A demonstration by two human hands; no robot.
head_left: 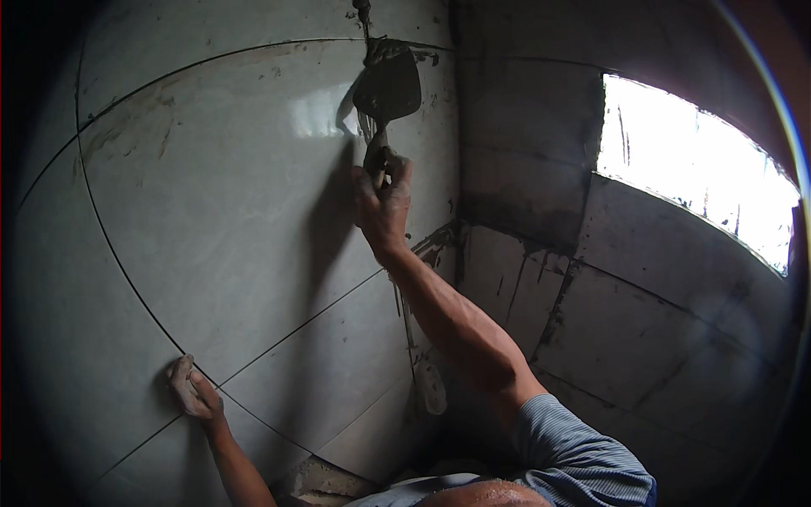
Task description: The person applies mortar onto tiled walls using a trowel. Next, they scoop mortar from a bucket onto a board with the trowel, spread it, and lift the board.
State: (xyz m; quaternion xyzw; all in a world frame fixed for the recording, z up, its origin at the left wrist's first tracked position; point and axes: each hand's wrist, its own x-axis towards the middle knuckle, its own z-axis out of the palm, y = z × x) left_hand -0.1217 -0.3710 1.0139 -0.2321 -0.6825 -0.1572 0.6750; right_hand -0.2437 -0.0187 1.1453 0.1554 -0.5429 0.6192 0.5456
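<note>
My right hand (387,203) is raised high on the tiled wall, its fingers wrapped round the handle of a trowel (389,89). The trowel's broad, dark blade points upward near a horizontal joint, with wet mortar smeared about it. Low on the left, my left hand (194,390) rests against the wall close to where tile joints cross. Its fingers are half bent and the thumb stands apart; I see nothing in it. Between the hands spreads a large pale wall tile (228,194) with brownish smears near its upper left.
The wall's corner runs down right of the trowel. On the adjoining tiled wall (541,186), a bright window opening (693,160) sits high, with mortar drips below. A pale oval patch (431,389) shows near the corner, and rough rubble (325,480) lies at the wall's foot.
</note>
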